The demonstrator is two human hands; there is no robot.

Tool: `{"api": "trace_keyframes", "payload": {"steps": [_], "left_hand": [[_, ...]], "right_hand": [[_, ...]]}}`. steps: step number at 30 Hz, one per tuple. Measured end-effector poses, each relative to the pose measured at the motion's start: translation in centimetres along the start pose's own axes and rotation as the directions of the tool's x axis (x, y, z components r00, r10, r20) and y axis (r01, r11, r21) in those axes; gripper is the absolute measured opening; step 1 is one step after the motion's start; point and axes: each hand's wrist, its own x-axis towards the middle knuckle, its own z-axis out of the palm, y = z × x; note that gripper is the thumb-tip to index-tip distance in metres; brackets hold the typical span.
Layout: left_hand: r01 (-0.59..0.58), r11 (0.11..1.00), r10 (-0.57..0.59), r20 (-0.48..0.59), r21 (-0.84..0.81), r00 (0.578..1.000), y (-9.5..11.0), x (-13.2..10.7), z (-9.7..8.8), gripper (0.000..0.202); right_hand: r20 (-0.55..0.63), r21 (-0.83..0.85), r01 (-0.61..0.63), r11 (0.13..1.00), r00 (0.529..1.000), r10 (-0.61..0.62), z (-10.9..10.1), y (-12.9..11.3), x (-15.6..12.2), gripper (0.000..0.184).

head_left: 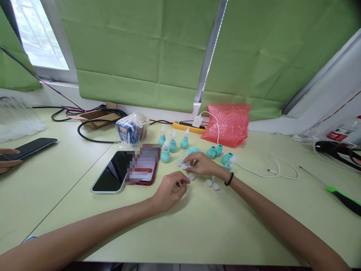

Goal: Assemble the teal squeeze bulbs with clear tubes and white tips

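My right hand (204,165), a black band at its wrist, reaches into a small pile of translucent plastic tips. Its thumb and fingers pinch one translucent tip (184,166). Close by on the left, my left hand (172,190) rests low over the table with its fingers curled in and nothing visible in them. Several teal squeeze bulbs with clear tips, one of them a front bulb (165,155), stand upright behind the hands. Behind the right hand lies a teal bulb (194,150), partly hidden. To its right are open teal bulbs (211,152) without tips. Loose tips (216,186) lie below the right wrist.
Two phones, one with a black screen (109,177) and one in a red case (145,169), lie left of my hands. Behind are a plastic-wrapped blue pack (128,130), a yellow power strip (188,127) and red bubble wrap (227,124). A white cable (278,171) and screwdriver (342,197) lie right. Another person's hand (8,160) touches a dark phone (31,150).
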Motion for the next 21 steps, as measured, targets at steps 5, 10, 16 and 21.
{"api": "trace_keyframes", "payload": {"steps": [5, 10, 16, 21], "left_hand": [[-0.042, 0.988, 0.054, -0.078, 0.151, 0.995, -0.2, 0.0, 0.1, 0.026], [-0.014, 0.940, -0.021, 0.098, 0.340, 0.995, -1.2, 0.0, 0.7, 0.049], [-0.050, 0.903, -0.027, 0.173, 0.427, 0.985, -1.2, 0.1, 0.7, 0.041], [-0.040, 0.913, -0.005, 0.110, 0.405, 0.994, -0.9, 0.2, 0.4, 0.039]], "right_hand": [[-0.097, -0.065, -0.148, 0.987, 0.985, 0.142, -1.0, 0.8, -1.9, 0.024], [-0.122, -0.179, -0.246, 0.953, 0.966, 0.227, -0.4, 1.9, -3.5, 0.022], [-0.109, -0.221, -0.269, 0.937, 0.962, 0.251, 0.2, 2.2, -3.2, 0.028], [-0.107, -0.219, -0.276, 0.936, 0.960, 0.258, 0.4, 1.8, -2.4, 0.018]]}}
